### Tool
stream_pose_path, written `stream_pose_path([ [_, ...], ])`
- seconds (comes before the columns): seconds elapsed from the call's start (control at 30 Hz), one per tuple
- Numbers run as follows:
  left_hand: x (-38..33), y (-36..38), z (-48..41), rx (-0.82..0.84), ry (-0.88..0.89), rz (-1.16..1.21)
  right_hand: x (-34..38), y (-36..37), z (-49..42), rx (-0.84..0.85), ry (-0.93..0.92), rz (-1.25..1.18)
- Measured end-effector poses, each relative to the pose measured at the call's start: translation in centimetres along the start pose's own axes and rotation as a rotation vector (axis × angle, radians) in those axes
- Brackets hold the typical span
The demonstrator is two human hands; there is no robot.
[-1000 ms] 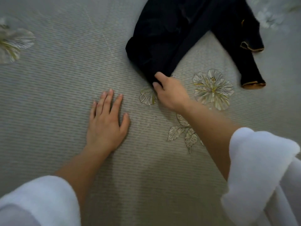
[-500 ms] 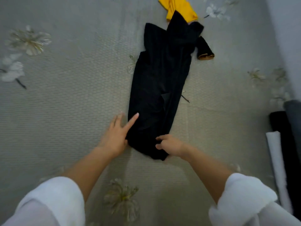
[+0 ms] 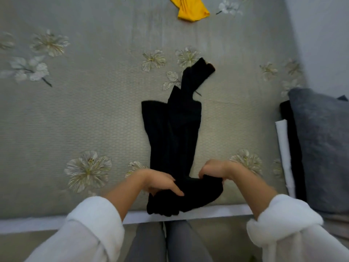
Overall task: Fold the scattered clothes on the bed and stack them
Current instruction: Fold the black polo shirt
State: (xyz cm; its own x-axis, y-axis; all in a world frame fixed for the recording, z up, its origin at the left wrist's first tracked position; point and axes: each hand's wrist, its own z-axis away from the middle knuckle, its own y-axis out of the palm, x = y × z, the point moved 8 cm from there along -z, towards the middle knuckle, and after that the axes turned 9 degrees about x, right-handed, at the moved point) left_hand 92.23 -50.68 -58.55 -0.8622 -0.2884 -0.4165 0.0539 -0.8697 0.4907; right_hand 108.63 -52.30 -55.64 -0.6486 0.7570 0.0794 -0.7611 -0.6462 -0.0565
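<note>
Gripping the near hem of the black garment [image 3: 172,133] w/ curled fingers, left hand [image 3: 160,182] & right hand [image 3: 214,170] hold fabric that looks soft, limp, light, prob. best pinched at corners just outside the fingers.

No writing is being picked up here. No label, brand, number or sign is being made out on the black garment [image 3: 171,133] being held by the left hand [image 3: 160,183] and right hand [image 3: 213,170], nor on the yellow cloth [image 3: 190,8] well beyond them.
</note>
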Motion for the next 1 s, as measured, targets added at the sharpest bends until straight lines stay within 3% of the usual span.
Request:
stream_pose_path([
  [0.07, 0.8, 0.9, -0.4, 0.066, -0.003, 0.110, -0.4, -0.7, -0.6, -0.064, -0.008, 0.086],
  [0.13, 1.0, -0.5, -0.6, -0.048, 0.026, 0.069, -0.6, -1.8, -1.6, -0.175, -0.055, 0.104],
  [0.23, 0.4, -6.8, -0.1, -0.521, 0.132, 0.039, -0.5, -3.9, -3.0, -0.349, -0.112, 0.019],
  [0.33, -0.2, -13.2, 2.2, -0.993, 0.168, 0.037, 0.4, -6.0, -4.6, -0.422, -0.146, -0.090],
  [0.43, -2.3, -18.0, 3.6, -1.227, 0.140, -0.217, 2.6, -9.2, -6.4, -0.530, -0.231, -0.118],
  [0.6, -5.3, -22.9, 2.4, -1.236, 0.060, -0.461, 8.6, -14.3, -8.0, -0.800, -0.378, 0.005],
  [0.77, -6.4, -23.5, -0.2, -1.163, -0.092, -0.578, 10.4, -14.7, -11.3, -0.693, -0.274, 0.178],
  [0.83, -6.5, -23.1, 0.2, -1.220, -0.005, -0.563, 9.2, -15.1, -11.0, -0.721, -0.380, -0.029],
  [0.93, -5.4, -22.0, 3.2, -1.365, 0.337, -0.200, 4.8, -15.8, -8.1, -0.832, -0.593, -0.506],
  [1.0, -5.5, -20.2, 4.8, -1.408, 0.432, -0.260, 2.2, -15.2, -5.9, -0.994, -0.625, -0.391],
])
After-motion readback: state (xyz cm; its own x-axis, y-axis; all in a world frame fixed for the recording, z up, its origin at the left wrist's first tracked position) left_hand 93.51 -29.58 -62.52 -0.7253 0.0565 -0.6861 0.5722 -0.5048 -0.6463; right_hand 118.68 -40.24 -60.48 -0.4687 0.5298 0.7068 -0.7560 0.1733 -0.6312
